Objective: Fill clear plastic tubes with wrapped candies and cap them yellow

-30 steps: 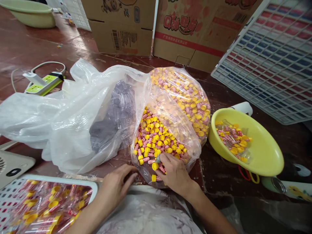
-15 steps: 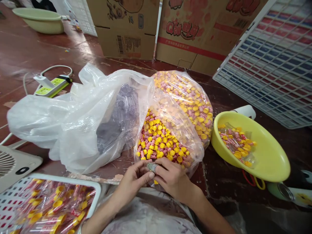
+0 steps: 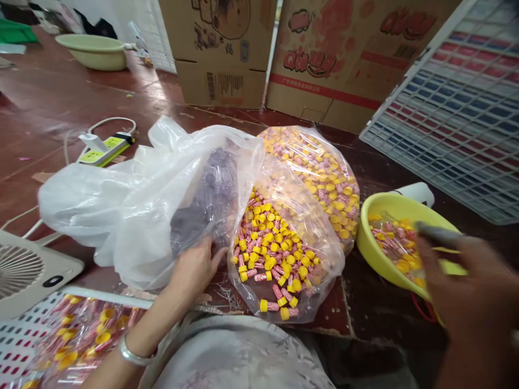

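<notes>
My left hand [image 3: 198, 267] reaches into the mouth of a white plastic bag [image 3: 138, 216], at the clear plastic tubes [image 3: 219, 175] inside. Its fingertips are hidden there, so I cannot tell what they hold. Off to the right, my right hand [image 3: 466, 275] is smeared by motion over the near side of a yellow basin [image 3: 367, 246]; something grey covers one fingertip. Clear tubes with pink-and-white pieces and yellow caps [image 3: 399, 251] lie in that basin. Between my hands, an open clear bag [image 3: 324, 281] holds many yellow-capped pink pieces [image 3: 275, 237].
Behind it sits another full clear bag [image 3: 324, 173]. A white crate [image 3: 18, 346] of filled tubes and a fan [image 3: 36, 270] stand at lower left. A power strip [image 3: 107, 148] lies farther back. Cardboard boxes [image 3: 324, 89] and a white grid crate [image 3: 441, 108] line the back.
My hands have parted from in front of the clear bag. The left has gone to the tubes in the white bag, the right over to the yellow basin. The view has shifted slightly.
</notes>
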`<state>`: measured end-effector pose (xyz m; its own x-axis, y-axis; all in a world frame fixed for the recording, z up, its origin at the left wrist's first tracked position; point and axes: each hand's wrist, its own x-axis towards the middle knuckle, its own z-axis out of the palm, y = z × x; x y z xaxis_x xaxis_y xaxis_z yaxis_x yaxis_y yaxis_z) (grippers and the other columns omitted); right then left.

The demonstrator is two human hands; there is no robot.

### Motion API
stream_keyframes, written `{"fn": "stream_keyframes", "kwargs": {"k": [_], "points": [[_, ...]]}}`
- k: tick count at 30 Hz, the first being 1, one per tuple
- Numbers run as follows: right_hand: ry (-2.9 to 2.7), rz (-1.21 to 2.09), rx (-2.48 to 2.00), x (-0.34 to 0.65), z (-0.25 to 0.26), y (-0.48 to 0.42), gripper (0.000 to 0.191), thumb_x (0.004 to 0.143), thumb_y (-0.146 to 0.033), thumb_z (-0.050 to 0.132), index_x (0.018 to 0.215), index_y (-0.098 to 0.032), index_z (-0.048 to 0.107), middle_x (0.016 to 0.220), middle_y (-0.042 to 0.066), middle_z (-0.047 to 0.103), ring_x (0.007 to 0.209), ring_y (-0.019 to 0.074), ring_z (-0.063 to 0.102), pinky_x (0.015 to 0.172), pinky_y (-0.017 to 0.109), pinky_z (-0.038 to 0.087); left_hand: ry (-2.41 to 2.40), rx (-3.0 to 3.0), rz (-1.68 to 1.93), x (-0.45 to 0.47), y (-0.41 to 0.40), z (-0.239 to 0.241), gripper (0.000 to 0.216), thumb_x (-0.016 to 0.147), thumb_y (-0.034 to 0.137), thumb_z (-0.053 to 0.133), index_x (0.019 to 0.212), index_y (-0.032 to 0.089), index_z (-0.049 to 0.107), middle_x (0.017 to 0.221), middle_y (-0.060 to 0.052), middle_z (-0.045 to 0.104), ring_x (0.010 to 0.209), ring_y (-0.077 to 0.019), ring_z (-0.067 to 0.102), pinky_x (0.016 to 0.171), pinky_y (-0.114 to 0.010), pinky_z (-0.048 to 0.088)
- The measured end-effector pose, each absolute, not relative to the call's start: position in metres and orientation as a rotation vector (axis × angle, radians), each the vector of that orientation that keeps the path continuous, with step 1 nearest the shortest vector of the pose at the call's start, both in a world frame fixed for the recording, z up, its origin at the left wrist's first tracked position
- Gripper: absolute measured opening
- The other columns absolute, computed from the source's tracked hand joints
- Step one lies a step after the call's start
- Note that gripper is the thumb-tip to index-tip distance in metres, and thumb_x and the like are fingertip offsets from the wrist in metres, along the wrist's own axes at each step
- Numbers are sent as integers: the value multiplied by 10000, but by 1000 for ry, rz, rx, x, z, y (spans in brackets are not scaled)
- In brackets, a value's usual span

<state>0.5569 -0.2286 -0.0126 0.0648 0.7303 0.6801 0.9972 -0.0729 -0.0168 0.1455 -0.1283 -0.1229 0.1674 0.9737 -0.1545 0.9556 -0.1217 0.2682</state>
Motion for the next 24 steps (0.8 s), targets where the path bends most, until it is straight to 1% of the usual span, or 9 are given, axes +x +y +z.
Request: {"fn": "stream_keyframes", "kwargs": {"k": [1, 3, 5, 7, 11, 15, 17, 21, 24], "points": [[-1843, -607, -1740, 527, -21, -233, 89, 976, -300, 628, 1036, -236, 642, 894, 81, 700, 800, 233, 674, 711, 359, 480, 1885, 2108, 64, 151, -131, -126, 329, 971, 456, 497, 1054, 152, 590, 792, -121, 759, 737, -342, 742, 607, -361, 495], [-2177, -180, -1532, 469, -45, -238, 39, 980, -215, 606, 995, -221, 642, 949, 48, 710, 820, 185, 682, 758, 306, 506, 1919, 2040, 101, 160, -135, -132, 397, 960, 476, 514, 1137, 122, 536, 806, -129, 761, 746, -357, 746, 598, -365, 491], [-2358, 127, -1475, 425, -71, -241, 122, 968, -115, 569, 905, -203, 626, 921, 39, 700, 807, 161, 668, 729, 275, 502, 1912, 1976, 179, 162, -139, -137, 413, 950, 456, 526, 1181, 115, 502, 849, -128, 766, 749, -349, 750, 603, -367, 495], [-2528, 297, -1468, 398, -95, -244, 122, 933, -103, 616, 865, -204, 608, 907, 24, 687, 823, 171, 654, 703, 278, 495, 1869, 1924, 300, 158, -142, -141, 442, 929, 431, 541, 1242, 126, 477, 922, -118, 770, 760, -329, 753, 620, -367, 509], [-2688, 396, -1483, 384, -124, -246, 148, 881, -78, 663, 884, -209, 595, 894, 21, 671, 897, 209, 632, 737, 313, 503, 1712, 1793, 498, 142, -153, -142, 495, 871, 436, 572, 1297, 193, 510, 937, -59, 779, 803, -289, 751, 710, -379, 554], [-2605, 416, -1419, 383, -129, -239, 145, 880, -73, 631, 850, -206, 584, 874, 29, 667, 823, 205, 626, 705, 313, 505, 1462, 1595, 647, 129, -167, -135, 386, 780, 431, 669, 1080, 187, 672, 1084, -96, 766, 959, -283, 729, 856, -388, 566], [-2382, 475, -1414, 380, -127, -233, 122, 890, -102, 619, 848, -208, 575, 878, 33, 666, 799, 194, 633, 695, 297, 509, 1310, 1447, 621, 129, -174, -130, 355, 770, 416, 710, 1037, 183, 715, 1102, -97, 763, 990, -276, 718, 891, -377, 557], [-1781, 610, -1415, 369, -116, -223, 78, 916, -212, 632, 903, -222, 557, 823, 20, 666, 757, 176, 651, 703, 276, 527, 1086, 1160, 566, 143, -189, -123, 328, 776, 416, 760, 1001, 177, 739, 1005, -77, 777, 942, -248, 700, 855, -338, 546], [-1728, 676, -1347, 360, -109, -217, 103, 947, -194, 565, 849, -223, 548, 793, 12, 638, 739, 166, 627, 695, 271, 509, 981, 1041, 597, 157, -197, -123, 305, 791, 427, 758, 947, 172, 701, 925, -59, 750, 880, -221, 675, 807, -318, 536]]}}
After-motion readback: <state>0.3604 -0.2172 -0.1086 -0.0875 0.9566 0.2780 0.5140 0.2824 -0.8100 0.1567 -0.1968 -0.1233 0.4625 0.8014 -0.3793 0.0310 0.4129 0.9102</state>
